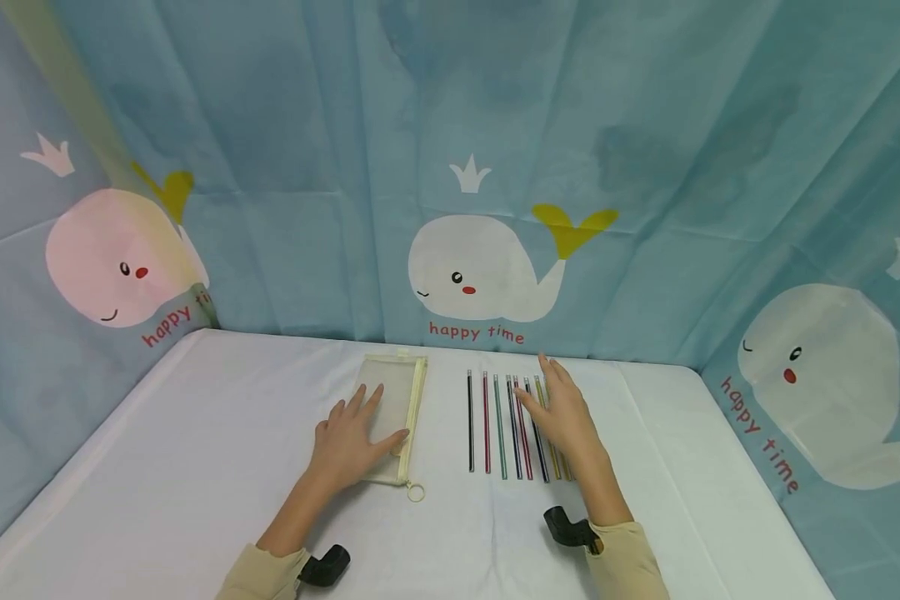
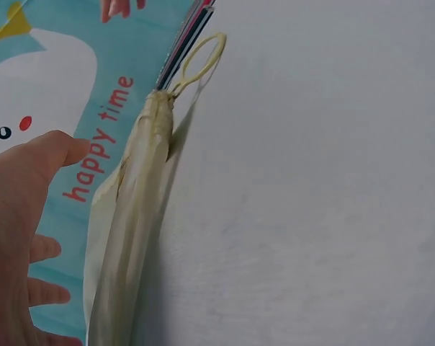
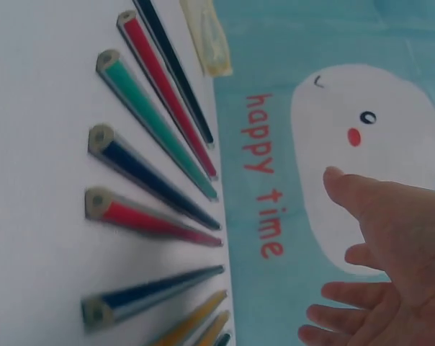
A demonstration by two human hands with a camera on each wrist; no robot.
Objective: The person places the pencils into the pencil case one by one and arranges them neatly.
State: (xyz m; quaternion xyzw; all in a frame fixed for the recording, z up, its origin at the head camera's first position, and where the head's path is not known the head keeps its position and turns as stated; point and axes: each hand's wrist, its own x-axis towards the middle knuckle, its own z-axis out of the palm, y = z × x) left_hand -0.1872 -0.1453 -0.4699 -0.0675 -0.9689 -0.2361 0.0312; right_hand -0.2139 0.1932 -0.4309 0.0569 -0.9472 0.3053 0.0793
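Observation:
A pale, see-through zip pouch [image 1: 392, 379] lies on the white table, its yellowish zipper [image 1: 416, 400] along the right side and a pull ring [image 1: 416, 492] at the near end. Over the pouch, my left hand [image 1: 345, 443] is spread, fingers fairly straight, thumb reaching toward the zipper. To the right lies a row of several pencils, among them a black one [image 1: 470, 421], a red one [image 1: 486, 425] and a green one [image 3: 153, 119]. My right hand [image 1: 567, 419] hovers above the row's right end with fingers extended, gripping nothing and partly hiding the yellow pencils [image 3: 192, 317].
White cloth covers the table [image 1: 195, 458]. Behind and at both sides hangs a blue curtain [image 1: 285, 250] printed with whales, meeting the table's far edge. Black wrist-camera mounts [image 1: 326, 567] sit at both sleeves.

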